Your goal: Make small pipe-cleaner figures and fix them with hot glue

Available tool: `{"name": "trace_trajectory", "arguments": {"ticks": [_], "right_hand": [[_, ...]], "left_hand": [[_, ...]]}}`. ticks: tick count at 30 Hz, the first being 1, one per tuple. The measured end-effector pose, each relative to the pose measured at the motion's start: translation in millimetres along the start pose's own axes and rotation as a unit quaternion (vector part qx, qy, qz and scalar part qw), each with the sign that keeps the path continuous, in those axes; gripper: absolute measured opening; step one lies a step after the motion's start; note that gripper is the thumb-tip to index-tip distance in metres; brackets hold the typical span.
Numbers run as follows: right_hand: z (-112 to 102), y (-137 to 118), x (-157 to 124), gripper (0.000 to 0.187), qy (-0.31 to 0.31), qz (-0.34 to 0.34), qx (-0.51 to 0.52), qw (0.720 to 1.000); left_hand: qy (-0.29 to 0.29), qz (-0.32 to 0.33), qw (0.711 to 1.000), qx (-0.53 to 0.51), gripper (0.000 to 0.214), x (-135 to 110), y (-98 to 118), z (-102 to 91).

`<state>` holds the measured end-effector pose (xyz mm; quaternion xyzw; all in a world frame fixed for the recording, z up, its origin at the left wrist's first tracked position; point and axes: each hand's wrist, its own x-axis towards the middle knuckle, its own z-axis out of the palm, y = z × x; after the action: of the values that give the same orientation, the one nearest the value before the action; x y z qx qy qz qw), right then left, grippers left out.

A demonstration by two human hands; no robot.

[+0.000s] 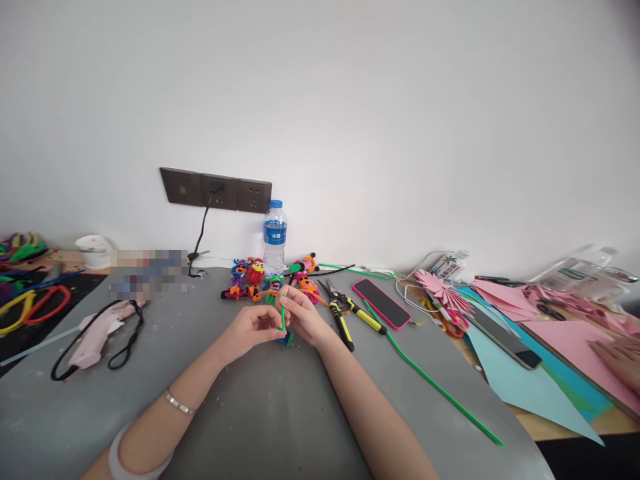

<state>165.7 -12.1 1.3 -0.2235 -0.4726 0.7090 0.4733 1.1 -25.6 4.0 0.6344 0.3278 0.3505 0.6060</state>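
My left hand (pixel 250 329) and my right hand (pixel 302 316) meet over the grey mat (pixel 260 400), fingers pinched together on a short green pipe cleaner (pixel 283 315) that stands bent between them. A small blue piece (pixel 287 339) shows just under the fingers. Behind my hands lies a cluster of colourful pipe-cleaner figures (pixel 270 279). My left wrist wears a thin bracelet and a pale bangle.
Yellow-handled cutters (pixel 345 315), a pink-cased phone (pixel 381 303) and a long green pipe cleaner (pixel 435 383) lie to the right. A pink glue gun (pixel 97 333) lies left; a water bottle (pixel 275 238) stands by the wall. Another person's hand (pixel 620 360) rests on pink paper at far right.
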Motion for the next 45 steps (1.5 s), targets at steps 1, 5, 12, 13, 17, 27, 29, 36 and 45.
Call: {"name": "trace_trajectory", "arguments": {"ticks": [1,5,12,13,17,27,29,36,45], "right_hand": [[0,0,0,0.028,0.003,-0.003,0.002,1.0],[-1,2,2,0.028,0.014,-0.018,0.01,1.0],[-5,1,5,0.027,0.089,-0.077,0.026,0.993],[-5,1,5,0.028,0.099,-0.087,0.023,0.991],[-5,2,5,0.027,0.098,-0.1,0.002,0.99],[-5,4,4,0.027,0.081,-0.09,-0.028,0.992],[-4,5,3,0.026,0.067,-0.078,-0.048,0.994],[-3,4,2,0.026,0.057,-0.057,-0.052,0.995],[-5,-2,4,0.025,0.109,-0.097,-0.036,0.989]], "left_hand": [[0.001,0.0,1.0,-0.002,0.026,0,1,0.2],[0.006,0.011,1.0,-0.019,0.023,0,4,1.9],[0.11,-0.016,0.988,-0.104,0.028,3,3,3.3],[0.127,-0.025,0.985,-0.118,0.029,4,1,2.5],[0.171,-0.056,0.971,-0.157,0.031,4,-1,-0.4],[0.12,-0.069,0.988,-0.074,0.035,4,4,1.8],[0.064,-0.081,0.994,-0.042,0.034,2,5,2.3],[0.033,-0.088,0.995,-0.034,0.034,-1,8,2.4],[0.197,-0.083,0.961,-0.176,0.04,4,9,0.6]]}}
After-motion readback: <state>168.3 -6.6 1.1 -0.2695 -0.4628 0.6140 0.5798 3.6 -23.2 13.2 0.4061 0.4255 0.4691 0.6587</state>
